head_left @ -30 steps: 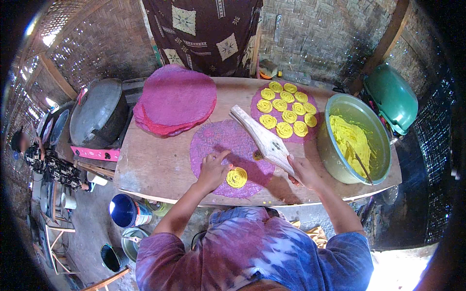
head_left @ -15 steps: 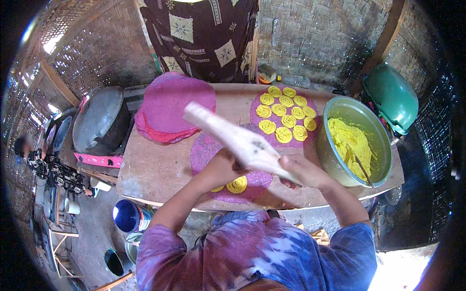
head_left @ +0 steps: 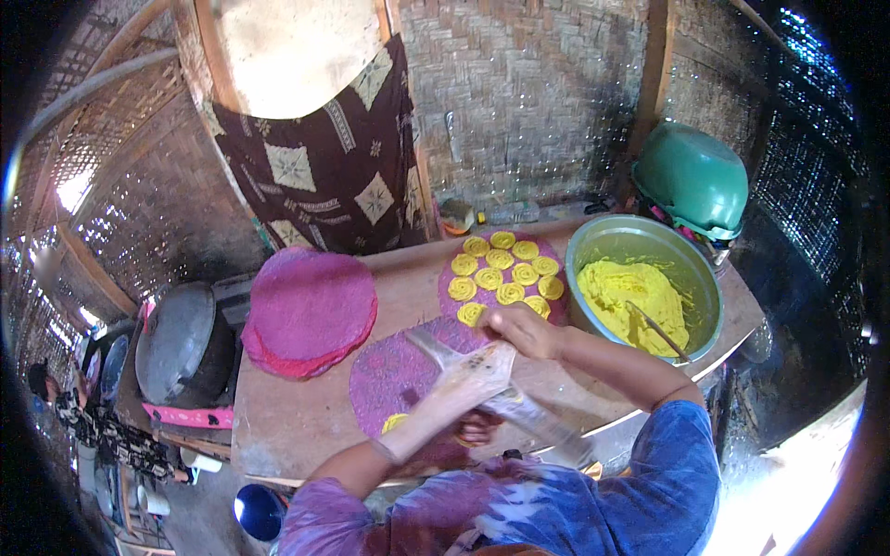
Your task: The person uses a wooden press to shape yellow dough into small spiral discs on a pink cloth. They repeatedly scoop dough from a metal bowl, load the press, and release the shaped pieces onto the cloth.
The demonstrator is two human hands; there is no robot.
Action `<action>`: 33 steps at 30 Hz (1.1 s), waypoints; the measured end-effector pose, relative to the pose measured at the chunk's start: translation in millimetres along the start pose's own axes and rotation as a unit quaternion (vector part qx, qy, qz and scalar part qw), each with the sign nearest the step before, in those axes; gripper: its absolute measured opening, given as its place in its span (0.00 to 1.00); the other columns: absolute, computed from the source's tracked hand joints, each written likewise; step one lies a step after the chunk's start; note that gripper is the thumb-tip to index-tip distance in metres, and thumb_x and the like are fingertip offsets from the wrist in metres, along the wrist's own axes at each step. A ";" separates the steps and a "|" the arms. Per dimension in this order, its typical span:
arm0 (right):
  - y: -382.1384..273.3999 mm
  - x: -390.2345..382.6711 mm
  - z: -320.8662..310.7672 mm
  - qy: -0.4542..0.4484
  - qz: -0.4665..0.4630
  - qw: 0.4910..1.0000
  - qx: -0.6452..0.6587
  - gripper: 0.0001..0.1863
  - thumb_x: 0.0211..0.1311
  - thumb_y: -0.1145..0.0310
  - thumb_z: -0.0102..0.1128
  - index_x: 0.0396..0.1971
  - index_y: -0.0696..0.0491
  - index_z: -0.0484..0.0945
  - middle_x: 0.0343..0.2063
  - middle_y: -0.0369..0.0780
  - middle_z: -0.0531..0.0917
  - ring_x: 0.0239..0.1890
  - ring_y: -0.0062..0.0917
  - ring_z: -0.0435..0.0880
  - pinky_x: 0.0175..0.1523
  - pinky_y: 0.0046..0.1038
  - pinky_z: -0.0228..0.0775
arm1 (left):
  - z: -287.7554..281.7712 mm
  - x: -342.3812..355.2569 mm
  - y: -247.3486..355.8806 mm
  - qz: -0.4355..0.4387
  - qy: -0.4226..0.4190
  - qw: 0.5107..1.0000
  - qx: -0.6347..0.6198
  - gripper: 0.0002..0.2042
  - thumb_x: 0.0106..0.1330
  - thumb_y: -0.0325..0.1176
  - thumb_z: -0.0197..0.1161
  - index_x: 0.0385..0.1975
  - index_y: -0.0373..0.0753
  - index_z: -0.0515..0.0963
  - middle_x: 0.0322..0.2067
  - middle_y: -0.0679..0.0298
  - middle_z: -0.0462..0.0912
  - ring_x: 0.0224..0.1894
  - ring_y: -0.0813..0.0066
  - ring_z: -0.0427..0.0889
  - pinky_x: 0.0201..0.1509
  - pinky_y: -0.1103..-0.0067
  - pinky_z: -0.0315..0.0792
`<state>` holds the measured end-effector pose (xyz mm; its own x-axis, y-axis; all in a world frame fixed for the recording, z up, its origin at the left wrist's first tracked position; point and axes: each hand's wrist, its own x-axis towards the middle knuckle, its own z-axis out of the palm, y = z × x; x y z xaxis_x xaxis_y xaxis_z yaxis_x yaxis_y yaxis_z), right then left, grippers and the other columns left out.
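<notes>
Head view, and the pale wooden tool is right in the thick of it, slanting above the near purple round, its lower end lost in blur! The left hand has its fingers curled round the tool, only that knuckled bunch showing beneath the wood. Up at the tool's far side, the right hand meets the wood; its fingers are tucked out of sight, so whether it grips, I can't tell. One yellow coil peeks out past the left forearm, mostly covered. Beyond, more coils crowd the far round, the nearest ones partly behind the right hand. And the tub, yellow dough inside, the stick's lower tip buried from view!
</notes>
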<state>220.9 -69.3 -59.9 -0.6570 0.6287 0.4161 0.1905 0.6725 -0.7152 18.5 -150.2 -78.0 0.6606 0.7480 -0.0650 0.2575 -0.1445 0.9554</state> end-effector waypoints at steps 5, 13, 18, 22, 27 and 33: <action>-151.2 40.1 6.4 -0.092 -0.374 0.922 -0.046 0.31 0.67 0.50 0.53 0.63 0.54 0.63 0.37 0.47 0.77 0.40 0.43 0.79 0.45 0.40 0.74 | -44.7 6.6 29.2 0.115 -0.127 0.945 0.278 0.17 0.58 0.37 0.68 0.46 0.40 0.78 0.41 0.64 0.82 0.44 0.71 0.80 0.48 0.70 0.74; -131.7 16.3 -14.3 0.032 -0.098 0.990 -0.094 0.21 0.58 0.78 0.58 0.51 0.54 0.66 0.32 0.41 0.75 0.30 0.33 0.81 0.35 0.32 0.75 | -72.4 13.1 15.2 0.189 -0.094 0.906 0.367 0.15 0.55 0.36 0.71 0.41 0.38 0.80 0.34 0.65 0.83 0.38 0.73 0.82 0.42 0.70 0.76; -115.8 -13.7 -105.9 0.429 -0.041 0.902 0.026 0.15 0.64 0.76 0.50 0.49 0.51 0.63 0.32 0.38 0.71 0.28 0.22 0.74 0.33 0.24 0.70 | -118.1 1.9 -21.7 0.088 0.152 0.912 0.371 0.14 0.53 0.27 0.69 0.41 0.37 0.79 0.34 0.63 0.83 0.38 0.72 0.82 0.42 0.69 0.76; -102.3 -4.7 -123.6 0.692 -0.144 0.647 0.287 0.07 0.73 0.66 0.47 0.44 0.47 0.61 0.20 0.33 0.67 0.21 0.19 0.70 0.27 0.22 0.69 | -92.2 39.7 -31.1 0.266 0.208 0.873 -0.351 0.13 0.66 0.26 0.57 0.51 0.36 0.74 0.48 0.63 0.78 0.51 0.72 0.77 0.57 0.74 0.70; -16.0 -10.1 -55.3 0.506 0.090 0.776 0.365 0.23 0.74 0.50 0.44 0.60 0.49 0.62 0.53 0.45 0.72 0.53 0.26 0.75 0.51 0.35 0.70 | -108.0 65.5 55.1 0.346 0.449 0.776 -0.279 0.18 0.70 0.42 0.57 0.51 0.36 0.73 0.49 0.54 0.78 0.53 0.63 0.77 0.50 0.69 0.76; 52.4 -192.5 -129.6 -0.035 0.629 0.595 -0.500 0.14 0.59 0.59 0.60 0.39 0.53 0.84 0.42 0.43 0.85 0.46 0.37 0.85 0.46 0.45 0.74 | -148.1 26.2 20.3 0.392 0.413 0.819 -0.069 0.13 0.67 0.31 0.57 0.48 0.34 0.72 0.43 0.58 0.77 0.47 0.64 0.78 0.53 0.69 0.72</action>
<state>451.9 -104.4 -104.6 0.4416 0.8855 -0.1444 0.8787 -0.3943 0.2691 -63.4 -37.5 -17.7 -0.1324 0.6511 0.7473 -0.1375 -0.7588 0.6367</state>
